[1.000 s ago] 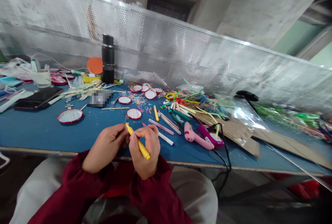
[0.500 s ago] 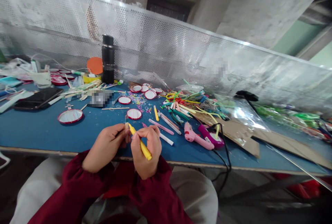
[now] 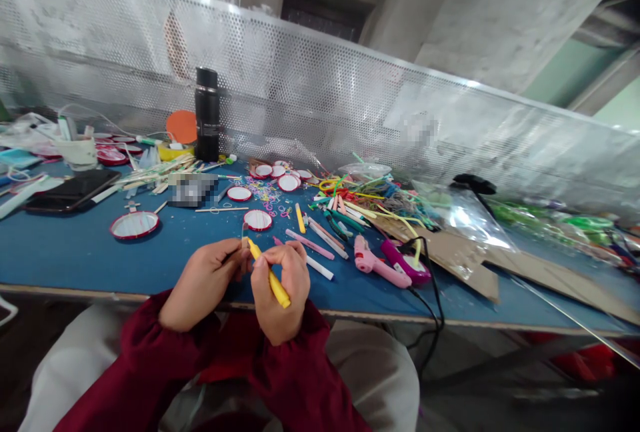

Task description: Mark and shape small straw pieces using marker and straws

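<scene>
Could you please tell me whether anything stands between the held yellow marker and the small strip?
Nothing visible does: the right hand holds the yellow marker with its tip right beside the small strip, which the left hand grips; contact is unclear.

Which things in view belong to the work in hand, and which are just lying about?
Seemingly in use:
yellow marker, held in the right hand
small strip, held in the left hand at the marker's tip

Apparently just lying about:
black bottle
orange disc
pink glue gun
cardboard
</scene>
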### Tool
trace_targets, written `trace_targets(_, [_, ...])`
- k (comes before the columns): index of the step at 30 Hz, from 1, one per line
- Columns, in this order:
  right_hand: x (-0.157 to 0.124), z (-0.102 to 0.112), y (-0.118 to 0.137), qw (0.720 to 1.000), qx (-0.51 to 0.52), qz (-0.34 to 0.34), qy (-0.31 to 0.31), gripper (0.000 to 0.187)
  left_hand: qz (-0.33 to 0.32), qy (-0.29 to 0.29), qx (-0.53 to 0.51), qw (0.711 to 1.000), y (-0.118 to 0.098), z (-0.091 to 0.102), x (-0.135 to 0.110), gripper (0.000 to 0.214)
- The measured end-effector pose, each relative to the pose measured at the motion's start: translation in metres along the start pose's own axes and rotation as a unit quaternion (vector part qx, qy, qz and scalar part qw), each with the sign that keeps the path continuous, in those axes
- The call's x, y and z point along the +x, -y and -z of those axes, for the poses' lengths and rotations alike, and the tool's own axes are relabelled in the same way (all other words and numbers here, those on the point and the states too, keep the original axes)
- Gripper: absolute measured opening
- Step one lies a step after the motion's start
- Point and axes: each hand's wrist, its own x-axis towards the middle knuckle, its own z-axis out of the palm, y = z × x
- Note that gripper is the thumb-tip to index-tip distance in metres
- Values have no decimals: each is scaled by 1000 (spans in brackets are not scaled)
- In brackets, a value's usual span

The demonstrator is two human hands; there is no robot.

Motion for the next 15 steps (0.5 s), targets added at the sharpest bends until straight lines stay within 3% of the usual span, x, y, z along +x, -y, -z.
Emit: trace_targets(15, [0, -1, 0, 1000, -5, 10, 13, 12, -14, -16, 32, 999, 4, 0, 0, 31])
